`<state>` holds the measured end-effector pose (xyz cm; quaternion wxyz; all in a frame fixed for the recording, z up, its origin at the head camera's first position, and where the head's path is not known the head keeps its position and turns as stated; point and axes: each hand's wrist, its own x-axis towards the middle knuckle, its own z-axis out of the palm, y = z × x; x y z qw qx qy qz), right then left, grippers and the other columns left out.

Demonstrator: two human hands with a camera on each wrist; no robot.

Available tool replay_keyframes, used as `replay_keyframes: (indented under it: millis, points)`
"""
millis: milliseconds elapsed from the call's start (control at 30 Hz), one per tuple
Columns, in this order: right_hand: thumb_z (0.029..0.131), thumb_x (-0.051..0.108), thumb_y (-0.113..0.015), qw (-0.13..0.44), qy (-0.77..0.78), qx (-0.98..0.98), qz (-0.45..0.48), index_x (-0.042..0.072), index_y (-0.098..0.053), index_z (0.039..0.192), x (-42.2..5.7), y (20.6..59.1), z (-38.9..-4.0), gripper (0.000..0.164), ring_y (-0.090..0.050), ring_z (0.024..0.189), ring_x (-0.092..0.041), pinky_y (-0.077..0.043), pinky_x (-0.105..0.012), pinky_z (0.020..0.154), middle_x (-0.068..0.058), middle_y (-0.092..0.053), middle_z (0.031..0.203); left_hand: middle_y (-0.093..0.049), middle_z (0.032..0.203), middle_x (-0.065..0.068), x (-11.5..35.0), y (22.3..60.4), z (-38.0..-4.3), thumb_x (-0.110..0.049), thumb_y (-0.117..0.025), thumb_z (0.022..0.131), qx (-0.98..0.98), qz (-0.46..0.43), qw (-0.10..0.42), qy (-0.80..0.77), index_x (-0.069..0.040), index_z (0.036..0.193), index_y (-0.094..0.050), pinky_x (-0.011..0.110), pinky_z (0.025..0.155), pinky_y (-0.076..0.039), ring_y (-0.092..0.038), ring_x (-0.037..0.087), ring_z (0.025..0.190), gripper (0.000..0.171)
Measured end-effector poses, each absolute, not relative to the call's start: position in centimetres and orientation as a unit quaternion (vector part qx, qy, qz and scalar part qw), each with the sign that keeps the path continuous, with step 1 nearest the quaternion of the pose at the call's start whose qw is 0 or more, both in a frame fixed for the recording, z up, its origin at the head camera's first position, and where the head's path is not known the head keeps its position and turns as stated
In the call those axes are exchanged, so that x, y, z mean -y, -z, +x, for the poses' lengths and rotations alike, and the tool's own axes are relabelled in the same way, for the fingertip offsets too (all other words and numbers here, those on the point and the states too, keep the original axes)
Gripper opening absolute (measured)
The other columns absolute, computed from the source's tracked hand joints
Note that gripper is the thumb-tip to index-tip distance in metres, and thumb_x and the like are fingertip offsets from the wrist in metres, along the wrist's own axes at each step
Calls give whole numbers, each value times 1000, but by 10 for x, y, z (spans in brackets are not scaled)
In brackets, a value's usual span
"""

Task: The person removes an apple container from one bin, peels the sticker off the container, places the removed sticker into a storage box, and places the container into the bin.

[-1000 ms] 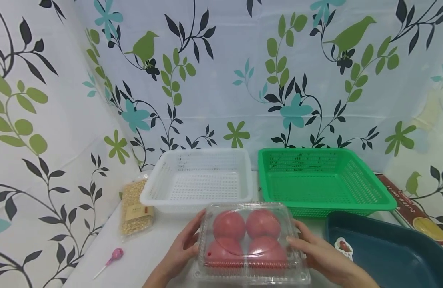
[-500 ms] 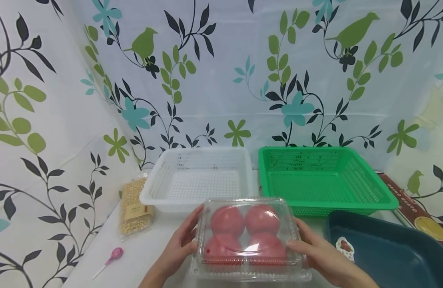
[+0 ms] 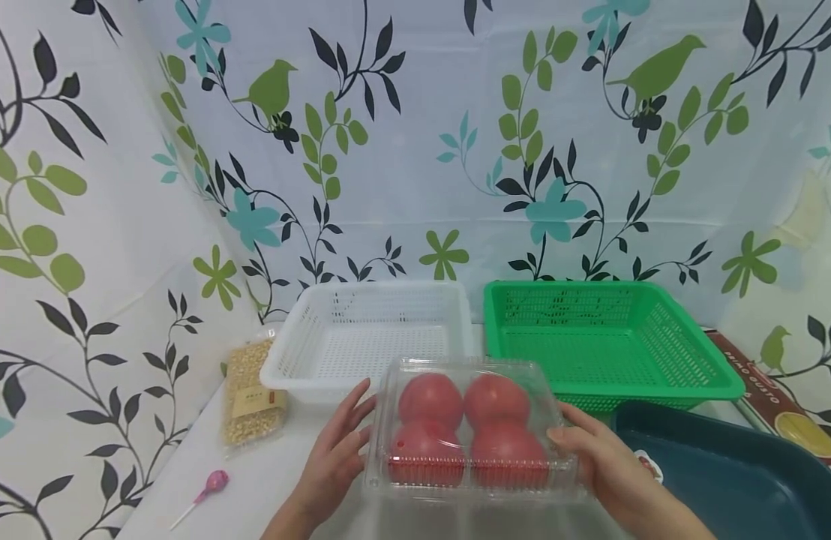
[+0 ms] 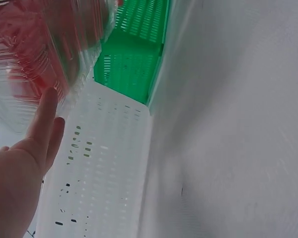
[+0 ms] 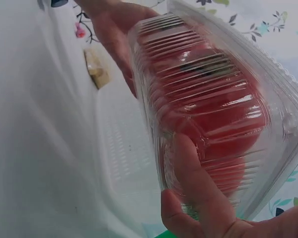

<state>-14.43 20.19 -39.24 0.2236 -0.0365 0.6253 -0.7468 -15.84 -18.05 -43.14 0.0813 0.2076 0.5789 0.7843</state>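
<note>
Now higher, clear box [image 3: 467,431] of red fruit [image 3: 429,403], right hand [image 3: 604,465] gripping its side, left hand [image 3: 331,457] alongside, fingers straighter.

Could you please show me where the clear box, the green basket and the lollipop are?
Clear box [image 3: 468,493]: head view, on its front rim.
Green basket [image 3: 564,352]: head view, on its bare floor.
Lollipop [image 3: 216,481]: head view, on its pink candy.

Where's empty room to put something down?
Bare white tabletop lies between the round pink lollipop and the left hand; the white plastic basket and green plastic basket look empty. It's crowded at right: green basket, rounded navy tray, brown printed package.
</note>
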Motion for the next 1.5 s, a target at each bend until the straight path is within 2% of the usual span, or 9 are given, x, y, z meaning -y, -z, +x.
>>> replay_keyframes:
  millis: [167,367,667,833,967,1167,1400,1500]
  points:
    - [101,27,-52,215,748,-626,-43,6,-4,161,-200,383,-149,79,-64,107,-21,-55,-43,89,-2,-62,124,-29,156,24,183,428,-157,-16,-35,107,-583,149,64,-796,-8,158,-22,43,98,-52,-54,25,129,54]
    - [99,29,-54,197,737,-645,-39,6,-8,160,-193,367,-153,80,-63,107,-20,-55,-42,89,-4,-58,129,-41,150,21,188,431,-157,-17,-38,109,-590,83,30,-803,0,157,-21,40,95,-55,-59,25,124,54]
    - [99,30,-52,173,730,-659,-45,8,-21,159,-179,351,-168,71,-53,117,-26,-52,-44,93,-9,-50,136,-56,140,8,198,437,-159,-25,-43,110,-570,26,-15,-821,-2,152,-33,31,88,-56,-61,19,118,49]
    - [98,30,-53,153,725,-669,-60,8,-28,156,-169,346,-179,67,-45,122,-30,-51,-44,92,-11,-49,136,-62,128,2,201,436,-161,-25,-46,109,-541,-32,-35,-840,1,149,-33,40,95,-55,-63,21,114,49]
    - [98,31,-54,135,719,-679,-62,7,-34,153,-162,340,-190,64,-46,120,-28,-52,-43,91,-9,-53,131,-60,129,5,202,432,-164,-27,-47,109,-515,-83,-35,-853,0,150,-29,44,100,-51,-63,23,115,53]
    - [97,30,-56,134,729,-668,-56,5,-40,149,-153,332,-204,60,-51,114,-28,-54,-44,89,-8,-55,125,-58,131,5,207,432,-169,-27,-46,109,-491,-112,-32,-864,-2,153,-24,43,102,-50,-64,22,117,55]
    - [96,30,-59,137,742,-655,-40,3,-45,140,-142,333,-223,54,-59,105,-31,-59,-51,81,-14,-55,124,-39,149,14,211,433,-175,-31,-44,109,-469,-120,-30,-875,-6,158,-17,41,104,-48,-61,21,120,61]
    - [96,31,-60,138,747,-649,-29,4,-44,140,-137,336,-231,54,-58,106,-32,-59,-51,80,-15,-54,125,-38,149,14,213,432,-177,-30,-43,110,-458,-120,-35,-880,-7,159,-14,41,105,-48,-61,22,120,61]
